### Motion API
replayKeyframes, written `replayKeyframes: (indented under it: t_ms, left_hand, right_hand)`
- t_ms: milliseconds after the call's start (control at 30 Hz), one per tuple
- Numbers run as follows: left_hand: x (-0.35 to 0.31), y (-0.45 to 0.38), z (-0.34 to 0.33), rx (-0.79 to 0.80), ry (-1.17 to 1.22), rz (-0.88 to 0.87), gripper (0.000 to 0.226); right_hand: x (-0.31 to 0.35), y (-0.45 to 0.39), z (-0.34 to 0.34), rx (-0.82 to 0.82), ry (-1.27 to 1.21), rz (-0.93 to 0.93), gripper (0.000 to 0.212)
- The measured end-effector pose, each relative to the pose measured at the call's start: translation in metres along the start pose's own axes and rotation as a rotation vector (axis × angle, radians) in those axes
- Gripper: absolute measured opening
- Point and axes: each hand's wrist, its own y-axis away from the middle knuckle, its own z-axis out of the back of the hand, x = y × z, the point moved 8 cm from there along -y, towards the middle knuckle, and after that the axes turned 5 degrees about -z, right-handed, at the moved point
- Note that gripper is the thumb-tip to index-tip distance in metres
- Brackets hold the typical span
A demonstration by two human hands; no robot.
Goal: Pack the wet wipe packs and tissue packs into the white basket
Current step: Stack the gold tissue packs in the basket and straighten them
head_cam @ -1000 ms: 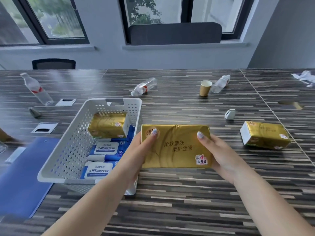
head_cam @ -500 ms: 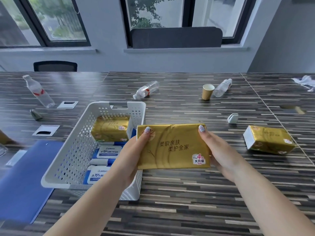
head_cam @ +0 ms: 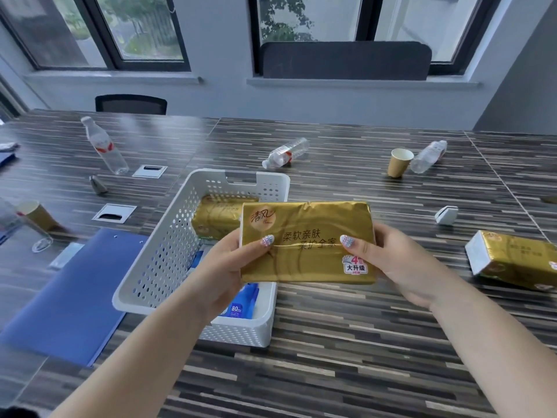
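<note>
A gold tissue pack [head_cam: 307, 239] is lifted over the right rim of the white basket [head_cam: 168, 245]. My left hand [head_cam: 223, 267] grips its left end and my right hand [head_cam: 401, 260] grips its right end, thumbs on top. Inside the basket a second gold tissue pack [head_cam: 215, 217] lies at the far end, and blue wet wipe packs [head_cam: 241, 303] lie on the bottom, mostly hidden by my left hand and the held pack. A third gold tissue pack [head_cam: 515, 259] rests on the table at the right.
A blue folder [head_cam: 69, 294] lies left of the basket. Clear plastic bottles [head_cam: 104, 146] [head_cam: 286, 152] [head_cam: 428, 155], paper cups [head_cam: 399, 162] [head_cam: 37, 215] and a small white object [head_cam: 446, 215] sit on the striped table. Cable ports [head_cam: 113, 212] are set in the tabletop.
Both hands have carried the gold tissue pack left and up, from the table beside the basket to over the basket's right rim.
</note>
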Motion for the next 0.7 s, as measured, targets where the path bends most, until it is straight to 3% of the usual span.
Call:
replayKeyframes:
  t_ms: [133, 333, 467, 700]
  left_hand:
    - [-0.009, 0.004, 0.026, -0.044, 0.186, -0.055, 0.047]
    - [0.000, 0.019, 0.094, -0.456, 0.518, -0.080, 0.043]
    - [0.020, 0.025, 0.113, -0.601, 0.664, 0.002, 0.057]
    - [0.074, 0.010, 0.139, -0.913, 0.712, 0.258, 0.041]
  right_hand:
    - [0.008, -0.018, -0.024, -0.004, -0.120, -0.029, 0.047]
    - [0.016, -0.063, -0.083, -0.013, -0.148, -0.090, 0.039]
    - [0.001, -0.096, -0.113, -0.058, -0.162, -0.201, 0.039]
    - [-0.051, -0.122, -0.149, -0.069, -0.166, -0.523, 0.020]
